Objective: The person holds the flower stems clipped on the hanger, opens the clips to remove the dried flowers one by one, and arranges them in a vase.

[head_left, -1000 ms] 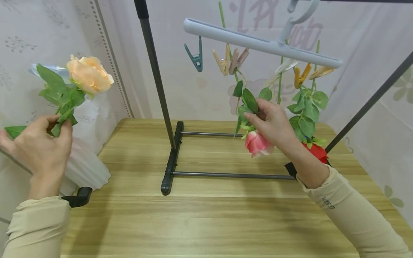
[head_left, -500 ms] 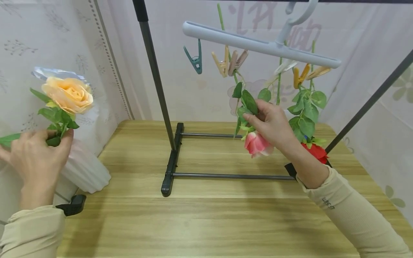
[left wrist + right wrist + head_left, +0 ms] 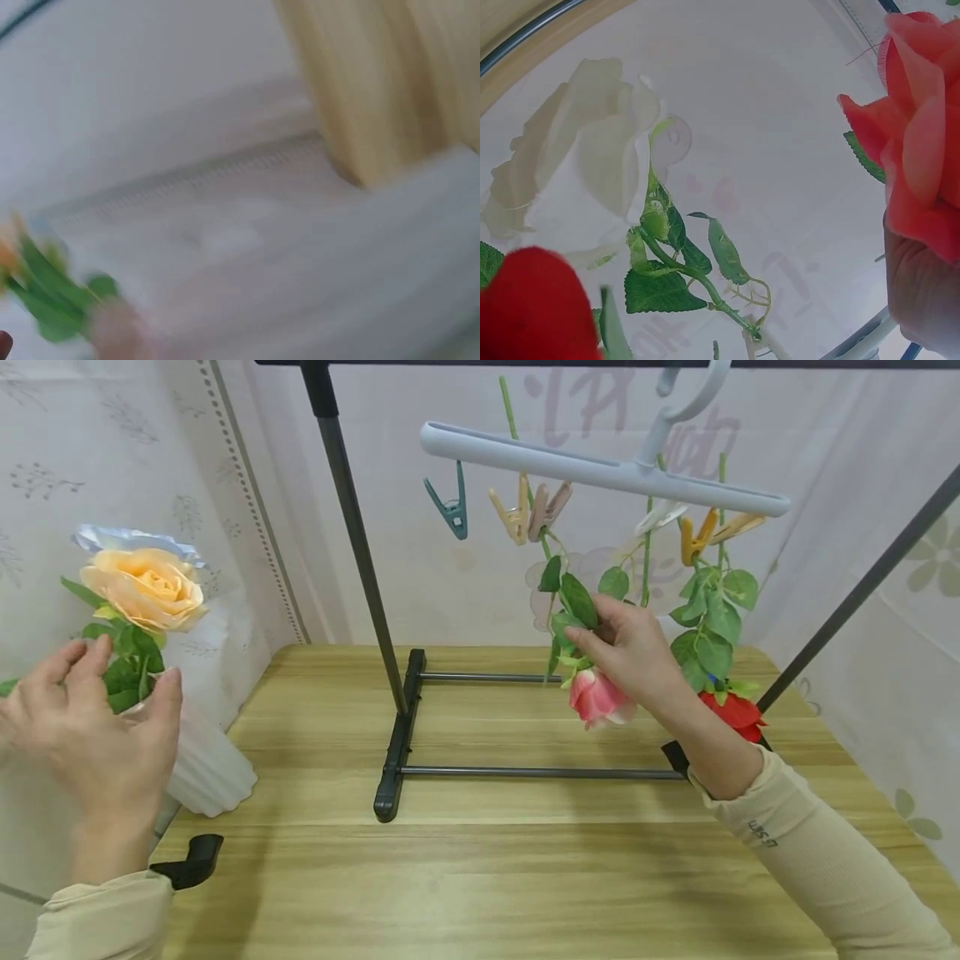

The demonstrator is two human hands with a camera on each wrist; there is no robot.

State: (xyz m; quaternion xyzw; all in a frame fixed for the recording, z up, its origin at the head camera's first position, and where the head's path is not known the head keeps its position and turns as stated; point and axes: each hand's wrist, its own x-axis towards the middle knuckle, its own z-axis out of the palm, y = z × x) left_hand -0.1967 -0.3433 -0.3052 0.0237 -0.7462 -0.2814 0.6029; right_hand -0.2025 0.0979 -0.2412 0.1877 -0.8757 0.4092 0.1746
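Note:
At the left, a peach artificial rose stands in the white fluted vase, beside a pale blue flower. My left hand is beside its leaves, fingers spread and thumb apart. In the left wrist view this area is blurred. My right hand pinches the leafy stem of a pink rose, which hangs head down from a mauve clothespin. To its right hangs a red rose. A white rose shows in the right wrist view; in the head view my right hand hides its bloom.
A pale blue hanger hangs from the rack's top bar, carrying several clothespins, including a teal clothespin with no flower. The dark rack post stands between the vase and the flowers. Its lower bars cross the wooden table.
My left hand has lowered the peach rose into the vase and let go, its fingers spreading. My right hand stays on the pink rose. The head view has tilted up slightly.

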